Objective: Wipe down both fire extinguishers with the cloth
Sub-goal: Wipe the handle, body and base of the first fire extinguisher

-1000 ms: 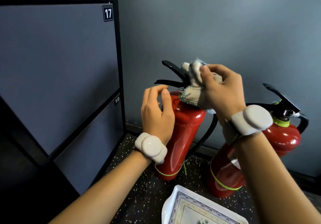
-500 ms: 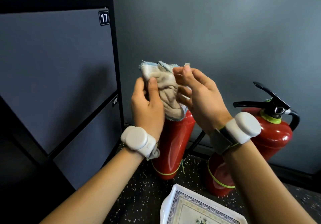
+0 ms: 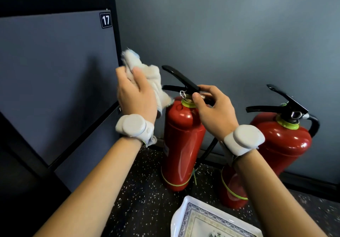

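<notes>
Two red fire extinguishers stand on the speckled floor against the grey wall. The left extinguisher (image 3: 181, 145) is slimmer, with black levers on top. The right extinguisher (image 3: 279, 145) is wider and partly hidden behind my right forearm. My left hand (image 3: 136, 93) grips a crumpled off-white cloth (image 3: 145, 73), held up just left of the left extinguisher's levers. My right hand (image 3: 213, 108) holds the valve head of the left extinguisher, thumb and fingers curled round its neck below the levers.
A dark locker panel (image 3: 55, 71) numbered 17 stands close on the left. A white patterned tray (image 3: 202, 220) lies on the floor in front of the extinguishers. A black hose (image 3: 209, 150) runs down between the two cylinders.
The cloth passed from my right hand to my left, which lifted it up and left. My right hand dropped onto the left extinguisher's valve head and took hold of it.
</notes>
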{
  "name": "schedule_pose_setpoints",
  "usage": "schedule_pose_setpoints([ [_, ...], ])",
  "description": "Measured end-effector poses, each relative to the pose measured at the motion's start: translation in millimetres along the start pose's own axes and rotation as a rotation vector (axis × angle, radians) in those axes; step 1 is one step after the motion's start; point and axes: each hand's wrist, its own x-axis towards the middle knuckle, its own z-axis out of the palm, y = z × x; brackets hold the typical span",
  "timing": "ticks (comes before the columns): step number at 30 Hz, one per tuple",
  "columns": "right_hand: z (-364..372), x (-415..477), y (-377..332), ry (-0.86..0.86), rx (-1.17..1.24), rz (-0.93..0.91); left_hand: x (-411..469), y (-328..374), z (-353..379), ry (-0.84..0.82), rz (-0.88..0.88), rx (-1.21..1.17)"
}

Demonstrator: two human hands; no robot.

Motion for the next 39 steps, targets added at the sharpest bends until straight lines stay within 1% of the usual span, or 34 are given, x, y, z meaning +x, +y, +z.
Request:
schedule_pose_setpoints([
  [1, 2.1, 0.5, 0.0, 0.014, 0.006, 0.000, -0.2, -6.9, 4.4, -0.078, -0.056, 0.055],
  [2, 3.7, 0.3, -0.4, 0.027, 0.009, -0.001, -3.0, -10.5, 8.6, -0.165, -0.118, 0.056],
  [4, 7.4, 0.7, -1.4, 0.042, 0.016, -0.005, -8.1, -9.4, 14.4, -0.302, -0.201, -0.036],
  [6, 8.0, 1.5, -1.3, 0.051, 0.017, -0.004, -8.1, -5.6, 18.7, -0.361, -0.213, -0.129],
  [9, 5.8, 2.0, -2.5, 0.050, -0.005, 0.002, -0.4, -2.4, 21.5, -0.392, -0.314, -0.273],
  [12, 4.5, 1.4, -1.8, 0.068, -0.047, 0.013, 6.5, -4.4, 21.8, -0.404, -0.386, -0.354],
  [16, 7.4, 0.2, -1.4, 0.068, -0.058, 0.008, 10.7, -7.8, 21.8, -0.320, -0.444, -0.496],
  [19, 7.4, 0.9, -0.2, 0.075, -0.050, 0.014, 12.8, -9.0, 27.3, -0.255, -0.478, -0.538],
  [21, 6.5, 1.2, 0.4, 0.081, -0.050, 0.011, 10.1, -9.7, 32.0, -0.260, -0.461, -0.501],
  [25, 4.4, 2.4, 2.0, 0.084, -0.063, -0.004, -3.6, -14.9, 32.6, -0.393, -0.316, -0.306],
  [28, 6.3, 2.2, 0.4, 0.072, -0.071, -0.006, -6.5, -21.7, 26.0, -0.453, -0.246, -0.258],
  [30, 7.7, 1.0, -0.7, 0.071, -0.075, -0.003, -1.5, -26.3, 21.0, -0.484, -0.261, -0.260],
  [31, 7.9, 0.7, -0.6, 0.073, -0.076, -0.001, 3.7, -29.5, 19.0, -0.481, -0.297, -0.273],
  [33, 7.0, 0.6, -0.3, 0.069, -0.076, 0.000, 14.6, -36.9, 15.1, -0.394, -0.326, -0.264],
  [35, 7.0, 0.7, 0.3, 0.076, -0.073, -0.002, 20.6, -39.5, 13.7, -0.312, -0.249, -0.147],
  [37, 9.3, 1.3, 1.2, 0.087, -0.082, -0.006, 13.6, -34.4, 16.2, -0.329, -0.160, -0.081],
  [39, 11.4, 1.7, 1.5, 0.097, -0.094, -0.011, -0.8, -25.8, 21.7, -0.395, -0.134, -0.103],
])
